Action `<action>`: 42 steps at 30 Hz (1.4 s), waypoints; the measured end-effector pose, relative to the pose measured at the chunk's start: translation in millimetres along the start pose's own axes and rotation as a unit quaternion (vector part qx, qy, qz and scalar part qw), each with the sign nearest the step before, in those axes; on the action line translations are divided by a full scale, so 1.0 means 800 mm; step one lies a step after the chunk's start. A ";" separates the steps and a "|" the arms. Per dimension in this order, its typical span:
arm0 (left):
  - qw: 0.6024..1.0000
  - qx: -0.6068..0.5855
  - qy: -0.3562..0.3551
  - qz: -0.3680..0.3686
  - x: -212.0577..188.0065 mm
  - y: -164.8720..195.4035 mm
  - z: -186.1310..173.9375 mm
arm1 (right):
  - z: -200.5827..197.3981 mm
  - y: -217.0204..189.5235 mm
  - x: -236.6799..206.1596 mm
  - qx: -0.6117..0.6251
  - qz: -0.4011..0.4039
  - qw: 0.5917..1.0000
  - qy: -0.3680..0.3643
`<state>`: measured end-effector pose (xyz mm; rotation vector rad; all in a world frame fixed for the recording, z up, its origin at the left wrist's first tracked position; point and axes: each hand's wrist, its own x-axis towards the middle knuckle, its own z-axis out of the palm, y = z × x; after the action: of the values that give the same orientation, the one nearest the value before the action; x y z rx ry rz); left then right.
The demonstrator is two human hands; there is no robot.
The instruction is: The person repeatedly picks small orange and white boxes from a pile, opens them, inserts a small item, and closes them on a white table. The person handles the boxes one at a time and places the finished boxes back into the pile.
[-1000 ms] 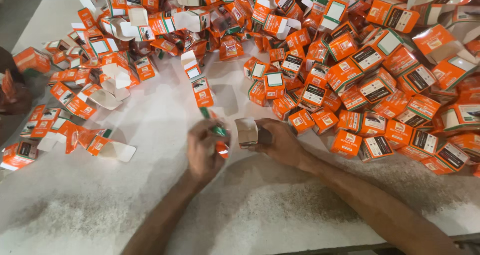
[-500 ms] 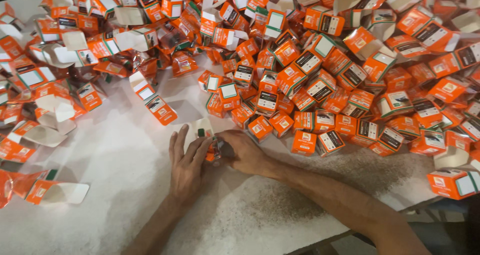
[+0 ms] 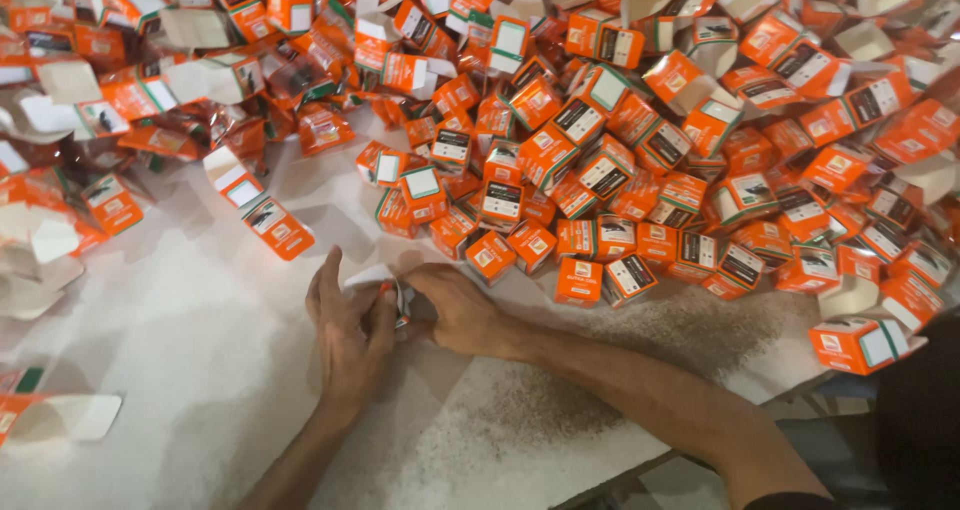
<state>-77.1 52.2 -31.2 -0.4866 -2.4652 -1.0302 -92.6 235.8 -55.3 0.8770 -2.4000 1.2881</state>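
Note:
Both my hands meet on one small orange-and-white carton (image 3: pixel 388 292) low on the white table (image 3: pixel 190 350). My left hand (image 3: pixel 348 335) presses on its left side with fingers spread. My right hand (image 3: pixel 462 308) grips its right side, thumb and fingers folded over it. Most of the carton is hidden under my fingers. A big heap of closed orange cartons (image 3: pixel 640 150) lies just beyond and to the right of my hands.
Opened, unfolded cartons (image 3: pixel 120 80) with white insides spread across the far left. A single long carton (image 3: pixel 262 210) lies apart, left of my hands. One flat carton (image 3: pixel 50 417) rests at the lower left. The table's near edge (image 3: pixel 640 460) runs under my right forearm.
My hands have come down onto the table with the carton between them, and the view has shifted so the heap sits closer and more to the right.

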 end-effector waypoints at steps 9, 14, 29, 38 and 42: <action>0.919 -0.314 -0.047 -0.233 0.030 -0.012 0.022 | -0.020 0.015 0.014 0.043 0.030 0.998 -0.028; 0.905 -0.335 -0.032 -0.262 0.032 -0.022 0.025 | -0.023 -0.004 0.019 0.029 0.088 0.993 -0.078; 0.880 -0.395 -0.081 -0.251 0.021 -0.044 0.010 | -0.021 -0.017 0.028 -0.021 -0.080 0.995 -0.050; 0.976 -0.116 -0.085 0.165 0.011 -0.018 -0.032 | -0.021 -0.006 0.018 0.063 0.051 0.996 -0.048; 0.980 -0.110 -0.083 0.141 0.009 -0.014 -0.030 | -0.019 0.002 0.015 0.046 0.068 0.994 -0.068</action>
<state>-82.3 28.2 -18.6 -1.0003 -2.3388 -1.1871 -103.7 244.8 -41.6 0.8662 -2.5634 1.4415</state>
